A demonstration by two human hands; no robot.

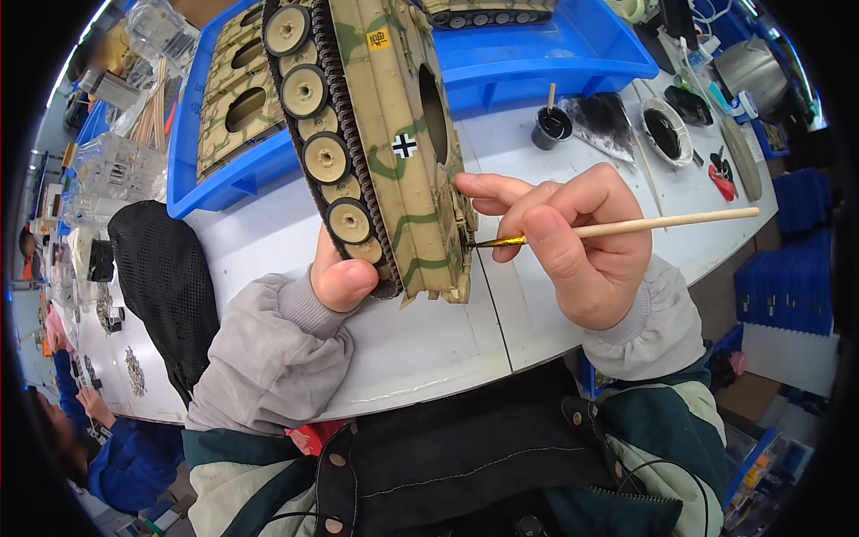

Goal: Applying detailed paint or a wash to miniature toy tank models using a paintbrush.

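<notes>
Tilted up on its end above the white table is a model tank hull [407, 192] in tan and green camouflage, with a dark track and tan road wheels down its left side. My left hand [343, 279] grips its lower end from behind; only the thumb area shows, the other fingers are hidden by the hull. Between thumb and fingers, my right hand [582, 237] pinches a thin paintbrush [667, 222] with a pale wooden handle. The brush's dark tip meets the hull's lower right edge, and my right index fingertip rests by that same edge.
Behind the hull, a blue tray [555, 67] holds more camouflaged hull parts [240, 112]. Right of it stand a small cup of black paint [551, 125] and a bowl with black liquid [664, 132]. A black mesh bag [165, 286] lies left. Another person [121, 456] sits at lower left.
</notes>
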